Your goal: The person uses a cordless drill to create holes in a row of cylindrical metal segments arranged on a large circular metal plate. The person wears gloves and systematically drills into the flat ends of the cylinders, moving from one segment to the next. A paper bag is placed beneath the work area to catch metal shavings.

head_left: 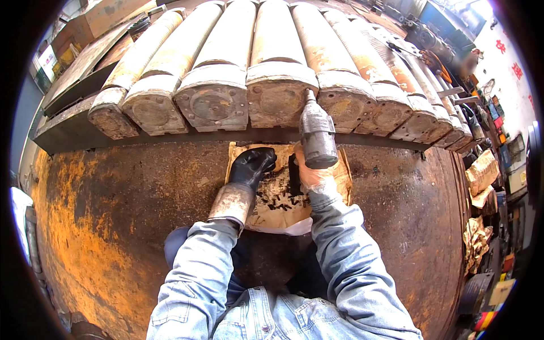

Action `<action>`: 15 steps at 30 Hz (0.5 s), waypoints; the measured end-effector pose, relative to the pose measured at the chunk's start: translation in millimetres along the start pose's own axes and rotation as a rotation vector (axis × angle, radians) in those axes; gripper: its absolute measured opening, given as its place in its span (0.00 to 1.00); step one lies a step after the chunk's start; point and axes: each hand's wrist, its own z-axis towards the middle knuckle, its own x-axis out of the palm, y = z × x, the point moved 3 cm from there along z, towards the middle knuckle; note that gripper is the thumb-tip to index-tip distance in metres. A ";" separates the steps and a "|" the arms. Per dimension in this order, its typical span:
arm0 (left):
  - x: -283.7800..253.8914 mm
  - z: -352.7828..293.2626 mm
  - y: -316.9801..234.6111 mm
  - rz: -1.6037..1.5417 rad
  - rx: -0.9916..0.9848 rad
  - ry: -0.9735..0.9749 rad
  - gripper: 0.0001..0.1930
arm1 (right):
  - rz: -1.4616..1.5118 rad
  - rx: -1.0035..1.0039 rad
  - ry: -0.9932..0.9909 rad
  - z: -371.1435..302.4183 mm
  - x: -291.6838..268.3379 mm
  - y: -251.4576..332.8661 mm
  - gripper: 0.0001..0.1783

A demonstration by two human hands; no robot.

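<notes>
My right hand (314, 174), in a pale covering or bare, grips a dark grey impact wrench (319, 136). Its narrow tip points away from me and meets the lower right corner of a block-shaped end piece (281, 96) on a large worn cylinder (276, 37). A black glove with a dirty pale cuff covers my left hand (252, 166), which is closed beside the wrench; whatever its fingers hold is hidden. Below both hands lies a stained yellowish sheet (340, 181) with several small dark bolts (277, 201) scattered over it.
More cylinders (212, 93) lie side by side in a row along a dark steel beam (187, 139). Rusty steel plate (107, 226) spreads around me. Crumpled brown paper (477, 241) and assorted parts line the right edge. A blue machine (447, 25) stands at the far right.
</notes>
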 end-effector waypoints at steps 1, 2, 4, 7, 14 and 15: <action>0.5 -1.6 -2.8 -0.019 -0.008 -0.011 0.15 | -0.004 -0.030 -0.004 -0.3 -0.8 1.6 0.21; 0.7 -1.6 -4.0 -0.032 -0.005 -0.009 0.16 | 0.002 -0.037 0.008 -0.6 -1.6 2.8 0.21; 0.8 -1.6 -7.4 -0.061 0.005 -0.006 0.16 | 0.027 -0.029 0.051 -1.0 -1.9 6.3 0.22; 9.2 -0.4 -13.5 -0.103 -0.018 0.055 0.17 | 0.148 -0.034 0.071 -1.4 -1.8 -4.3 0.23; 30.5 -9.3 -38.4 -0.094 -0.055 0.035 0.17 | -0.007 0.227 0.272 -0.5 -32.2 24.1 0.25; 32.0 -10.2 -42.0 -0.094 -0.045 0.034 0.17 | 0.008 0.178 0.243 -0.9 -33.4 23.8 0.23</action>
